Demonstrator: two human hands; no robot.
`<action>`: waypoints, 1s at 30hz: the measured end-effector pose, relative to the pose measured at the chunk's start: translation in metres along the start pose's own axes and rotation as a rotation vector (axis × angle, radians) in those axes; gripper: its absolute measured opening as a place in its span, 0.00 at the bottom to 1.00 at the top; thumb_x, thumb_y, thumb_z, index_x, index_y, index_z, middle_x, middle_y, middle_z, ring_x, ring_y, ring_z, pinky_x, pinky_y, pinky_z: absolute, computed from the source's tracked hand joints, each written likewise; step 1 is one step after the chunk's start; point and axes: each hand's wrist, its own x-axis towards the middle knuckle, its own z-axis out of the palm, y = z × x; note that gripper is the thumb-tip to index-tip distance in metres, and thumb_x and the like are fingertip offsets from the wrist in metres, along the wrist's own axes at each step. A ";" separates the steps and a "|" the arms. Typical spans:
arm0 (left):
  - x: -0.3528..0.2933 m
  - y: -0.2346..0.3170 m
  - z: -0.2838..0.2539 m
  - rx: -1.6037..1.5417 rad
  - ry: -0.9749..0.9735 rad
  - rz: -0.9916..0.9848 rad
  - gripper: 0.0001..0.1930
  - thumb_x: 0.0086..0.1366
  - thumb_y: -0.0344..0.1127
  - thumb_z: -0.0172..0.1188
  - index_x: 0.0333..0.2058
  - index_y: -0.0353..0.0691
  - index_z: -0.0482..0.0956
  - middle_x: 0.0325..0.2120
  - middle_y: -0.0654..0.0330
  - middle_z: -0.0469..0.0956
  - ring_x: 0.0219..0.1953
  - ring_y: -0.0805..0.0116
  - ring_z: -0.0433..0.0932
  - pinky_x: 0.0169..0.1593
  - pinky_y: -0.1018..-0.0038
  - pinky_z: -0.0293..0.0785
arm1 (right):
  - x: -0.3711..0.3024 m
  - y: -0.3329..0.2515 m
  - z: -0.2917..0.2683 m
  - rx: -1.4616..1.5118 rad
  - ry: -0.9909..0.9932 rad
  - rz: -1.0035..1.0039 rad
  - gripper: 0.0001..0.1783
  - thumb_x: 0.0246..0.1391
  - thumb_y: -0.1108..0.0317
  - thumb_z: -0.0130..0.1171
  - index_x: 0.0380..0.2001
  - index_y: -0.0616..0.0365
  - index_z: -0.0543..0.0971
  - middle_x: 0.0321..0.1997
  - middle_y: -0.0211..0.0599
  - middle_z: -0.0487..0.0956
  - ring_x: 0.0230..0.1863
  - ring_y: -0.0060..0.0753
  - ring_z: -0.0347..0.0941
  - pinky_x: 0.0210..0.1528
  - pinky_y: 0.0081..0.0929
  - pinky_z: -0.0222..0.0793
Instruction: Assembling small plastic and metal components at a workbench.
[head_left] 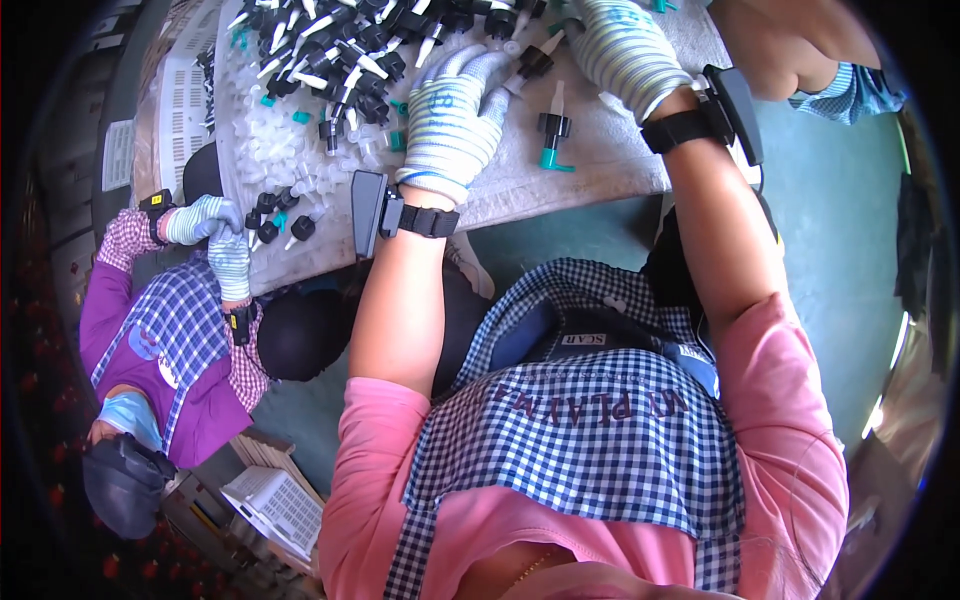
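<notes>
My left hand (450, 118), in a white and blue striped glove, is over the table with thumb and fingers closed about the clear end of a black-collared dispenser pump (535, 63). The pump's white tip points to my right hand (628, 55), gloved alike, at the top edge. Its fingers curl beside a dark piece (572, 28); what they grip is partly hidden. Between and below my hands lies another pump (554, 126) with a black collar, clear tip and green nozzle.
A pile of black and white pump parts (340, 50) fills the table's far left, with clear plastic pieces (275, 140) nearer. Several black collars (270, 215) lie by the left edge. A co-worker (170, 340) in purple sits at left. A white crate (275, 505) stands below. Another person's arm (800, 45) is at upper right.
</notes>
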 end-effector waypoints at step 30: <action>0.014 0.006 0.010 0.339 0.080 0.198 0.24 0.53 0.40 0.67 0.51 0.49 0.79 0.60 0.60 0.70 0.64 0.49 0.62 0.64 0.51 0.58 | -0.013 -0.019 -0.013 0.245 0.164 -0.140 0.09 0.50 0.67 0.60 0.35 0.54 0.82 0.32 0.47 0.82 0.34 0.51 0.79 0.38 0.42 0.75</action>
